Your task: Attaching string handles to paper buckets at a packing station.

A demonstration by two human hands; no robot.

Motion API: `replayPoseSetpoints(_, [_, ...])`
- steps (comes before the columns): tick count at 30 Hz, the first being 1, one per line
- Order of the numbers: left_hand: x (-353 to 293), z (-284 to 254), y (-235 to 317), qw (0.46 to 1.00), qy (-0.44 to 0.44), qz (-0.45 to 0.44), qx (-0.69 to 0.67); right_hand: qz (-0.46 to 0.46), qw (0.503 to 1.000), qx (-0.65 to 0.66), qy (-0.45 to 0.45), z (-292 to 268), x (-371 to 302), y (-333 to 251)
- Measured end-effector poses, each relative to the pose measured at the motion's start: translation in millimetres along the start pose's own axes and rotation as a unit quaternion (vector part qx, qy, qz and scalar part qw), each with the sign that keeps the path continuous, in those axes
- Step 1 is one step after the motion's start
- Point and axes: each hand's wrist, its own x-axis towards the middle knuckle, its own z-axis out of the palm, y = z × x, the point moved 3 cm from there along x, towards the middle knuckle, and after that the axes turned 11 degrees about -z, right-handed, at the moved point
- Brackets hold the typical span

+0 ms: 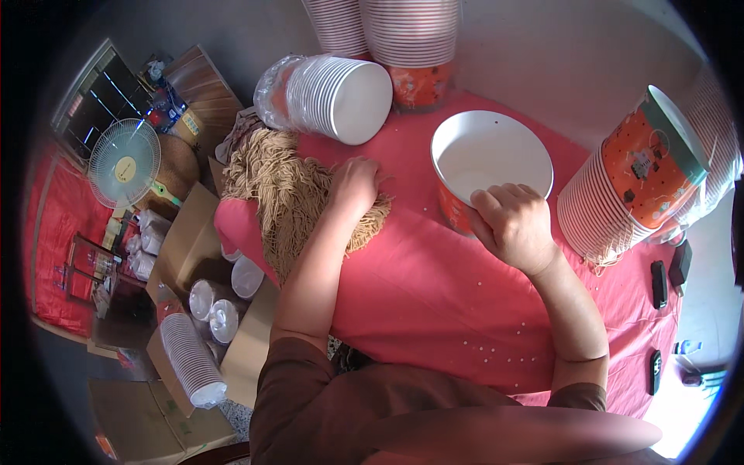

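Note:
My left hand (pixel 358 184) lies on a tangled heap of tan yarn-like strands (pixel 283 182), fingers closed over its right end; the fingertips are partly hidden. My right hand (pixel 518 225) grips the near rim of a large paper bucket (pixel 492 151), fingers bent at the rim and the thumb down its outer side. The bucket stands upright, white inside and orange-red outside. Its bottom is partly out of sight behind the rim and my hand.
Red cloth (pixel 434 287) with scattered white bits covers the table. A wrapped bucket stack (pixel 360 101) lies behind the strands; a tilted stack (pixel 608 201) leans at right. Dark handheld objects (pixel 659 284) lie at the right edge. Left are an open carton (pixel 182 263) and a fan (pixel 124 164).

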Motion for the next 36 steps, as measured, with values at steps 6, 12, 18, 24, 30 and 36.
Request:
replayPoseSetpoints(6, [1.7, -0.7, -0.3, 1.000, -0.015, 0.000, 0.003, -0.002, 1.000, -0.005, 0.011, -0.2, 0.9, 0.3])
replayPoseSetpoints(12, [-5.1, -12.2, 19.2, 0.976, 0.110, 0.074, -0.171, -0.002, 1.000, -0.005, 0.004, 0.4, 1.1, -0.7])
replayPoseSetpoints(18, [-52.5, -56.5, 96.9, 0.863, 0.023, 0.167, -0.477, 0.007, 1.000, -0.018, -0.013, -1.8, 1.6, 2.5])
replayPoseSetpoints(24, [-82.1, -56.2, 130.9, 0.879, 0.065, 0.294, -0.369, -0.009, 0.999, 0.042, -0.028, -23.5, 10.5, 2.4])
replayPoseSetpoints(30, [-79.4, -49.0, 127.3, 0.909, 0.140, 0.305, -0.245, 0.029, 0.994, 0.067, -0.086, -33.9, 0.1, 14.8])
replayPoseSetpoints(36, [-79.9, -50.0, 128.3, 0.901, 0.175, 0.325, -0.230, 0.043, 0.987, 0.128, -0.093, -30.5, 0.5, 8.4])
